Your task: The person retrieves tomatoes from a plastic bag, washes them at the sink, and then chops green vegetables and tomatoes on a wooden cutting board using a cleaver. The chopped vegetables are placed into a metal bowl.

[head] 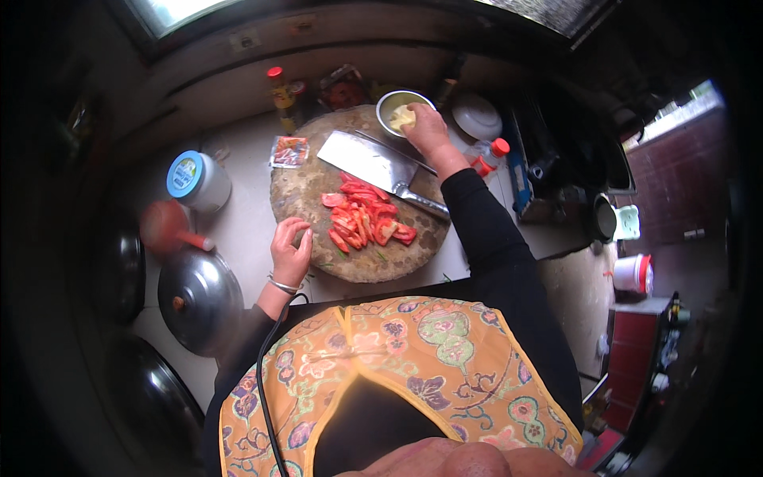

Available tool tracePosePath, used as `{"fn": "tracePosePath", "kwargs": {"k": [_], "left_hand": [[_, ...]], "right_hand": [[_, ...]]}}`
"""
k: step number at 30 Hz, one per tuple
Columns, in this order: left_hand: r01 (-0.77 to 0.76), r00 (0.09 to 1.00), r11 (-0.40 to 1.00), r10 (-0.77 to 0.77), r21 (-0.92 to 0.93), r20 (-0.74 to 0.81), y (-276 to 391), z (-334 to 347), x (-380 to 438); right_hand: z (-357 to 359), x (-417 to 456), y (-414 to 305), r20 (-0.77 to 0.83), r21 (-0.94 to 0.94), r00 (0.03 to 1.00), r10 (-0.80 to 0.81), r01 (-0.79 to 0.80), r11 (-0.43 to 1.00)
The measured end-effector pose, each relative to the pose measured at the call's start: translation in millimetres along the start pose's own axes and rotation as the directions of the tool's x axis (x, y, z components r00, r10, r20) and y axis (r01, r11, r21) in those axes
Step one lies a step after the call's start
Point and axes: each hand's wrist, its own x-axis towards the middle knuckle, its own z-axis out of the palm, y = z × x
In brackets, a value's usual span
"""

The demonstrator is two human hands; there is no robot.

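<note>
My right hand [428, 130] reaches over the rim of a metal bowl [383, 102], its fingertips at pale yellow pieces of food [400, 118] inside. Whether the fingers grip a piece is hidden. My left hand [291, 250] is at the left edge of a round, stained chopping block [298, 203], fingers loosely curled and apart, holding nothing. Sliced tomato [363, 216] lies heaped on the block. Just behind the heap, a broad cleaver [369, 160] lies flat, its handle pointing right. At the block's back left rests a small printed sachet [289, 151].
To the left stand a blue-lidded tub [205, 182], a red ladle-like utensil [164, 226] and a domed metal lid [205, 301]. Bottles [283, 98] are behind the block. A red-capped bottle [490, 156], an upturned white bowl [477, 116] and a dark stove [566, 149] are at right.
</note>
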Motion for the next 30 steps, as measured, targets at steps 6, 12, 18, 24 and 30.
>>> {"fn": "tracePosePath", "kwargs": {"k": [6, 12, 18, 24, 30], "left_hand": [[0.117, 0.991, 0.990, -0.111, 0.077, -0.078, -4.6, -34.9, -14.1], [0.139, 0.983, 0.987, -0.129, 0.074, -0.127, -5.1, -36.2, -19.2], [0.147, 0.982, 0.989, -0.141, 0.035, -0.127, -6.4, -24.9, -8.9], [0.040, 0.998, 0.999, -0.041, -0.036, -0.039, -5.9, 6.9, 16.2], [-0.052, 0.998, 0.991, 0.057, -0.127, 0.040, 32.6, 14.5, 34.8]], "right_hand": [[37.2, 41.2, 22.5, 0.431, -0.138, 0.898, 0.084, -0.027, 0.990], [25.8, 41.6, 34.3, 0.287, 0.001, 0.956, 0.064, -0.067, 0.998], [-55.3, -23.8, -8.3, 0.411, 0.835, 0.901, -0.140, -0.433, -0.339], [-99.0, -110.1, -57.6, 0.317, 0.575, 0.910, -0.266, -0.407, -0.710], [-173.4, -161.4, -78.5, 0.209, 0.777, 0.900, -0.384, -0.391, -0.493]]}}
